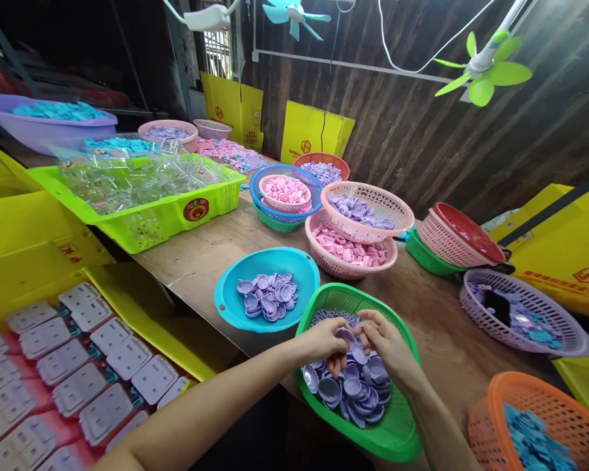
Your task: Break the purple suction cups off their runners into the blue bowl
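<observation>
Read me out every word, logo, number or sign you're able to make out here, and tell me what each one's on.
"JFH", as best I can tell: logo on the middle yellow box.
Too blurred: characters under that logo.
Too blurred: red print on the right-hand yellow box.
Too small: red marks on the back-left yellow box.
Too blurred: red mark on the near-left yellow box.
Too small: any lettering on the lime basket's round sticker.

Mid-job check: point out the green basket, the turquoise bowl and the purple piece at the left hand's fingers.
Green basket (398,415), head view: bare inner wall, near right side.
Turquoise bowl (267,262), head view: bare inside surface, toward the far edge.
Purple piece (358,353), head view: rounded lower end.
</observation>
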The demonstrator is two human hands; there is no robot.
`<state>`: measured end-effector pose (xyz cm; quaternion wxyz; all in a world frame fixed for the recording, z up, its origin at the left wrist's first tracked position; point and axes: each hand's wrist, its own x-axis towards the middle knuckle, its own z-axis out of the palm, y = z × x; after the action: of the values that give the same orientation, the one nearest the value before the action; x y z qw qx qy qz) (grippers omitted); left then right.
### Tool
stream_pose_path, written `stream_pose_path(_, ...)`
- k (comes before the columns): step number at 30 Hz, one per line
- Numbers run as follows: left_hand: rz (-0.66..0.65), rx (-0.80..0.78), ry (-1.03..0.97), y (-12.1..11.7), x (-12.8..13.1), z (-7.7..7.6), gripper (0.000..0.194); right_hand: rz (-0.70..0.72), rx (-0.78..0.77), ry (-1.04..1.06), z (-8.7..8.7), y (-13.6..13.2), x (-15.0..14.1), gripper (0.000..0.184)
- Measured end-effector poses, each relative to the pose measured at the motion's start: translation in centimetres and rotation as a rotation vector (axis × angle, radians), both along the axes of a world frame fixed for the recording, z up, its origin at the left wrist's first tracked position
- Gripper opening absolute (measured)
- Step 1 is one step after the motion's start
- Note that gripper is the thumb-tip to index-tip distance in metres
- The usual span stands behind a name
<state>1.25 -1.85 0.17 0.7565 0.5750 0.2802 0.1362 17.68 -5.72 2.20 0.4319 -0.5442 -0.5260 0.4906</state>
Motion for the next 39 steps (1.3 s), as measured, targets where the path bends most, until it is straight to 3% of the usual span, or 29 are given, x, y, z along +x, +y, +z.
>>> stream_pose_path(7,0.021,0.053,0.007,-1.3,-1.1,0.7,0.013,-0.127,0.101,-0.404,1.6,-1.6,-1.4,0.025)
stream_pose_path(12,0.072,0.128,0.049,-1.6,-1.2,0.6,0.018,-0.162,0.239,-0.391,2.5,-2.0,-2.2,0.023)
stream_pose_path(18,0.358,0.558,0.292,-2.3,-1.3,1.4,0.018,-0.122,0.164,-0.437,2.7,-2.5,-3.8,0.024)
stream_pose_path(21,0.358,0.676,0.380,-2.6,-1.5,1.8,0.019,-0.134,0.215,-0.533,2.7,-2.8,-4.3,0.022)
stream_pose_path(27,0.370,0.766,0.484,-2.9,-1.3,2.1,0.023,-0.117,0.356,-0.693,2.9,-3.1,-5.0,0.018)
stream_pose_path(39,0.360,0.800,0.526,-3.0,-1.2,1.9,0.026,-0.138,0.386,-0.770,3.4,-3.2,-5.5,0.019)
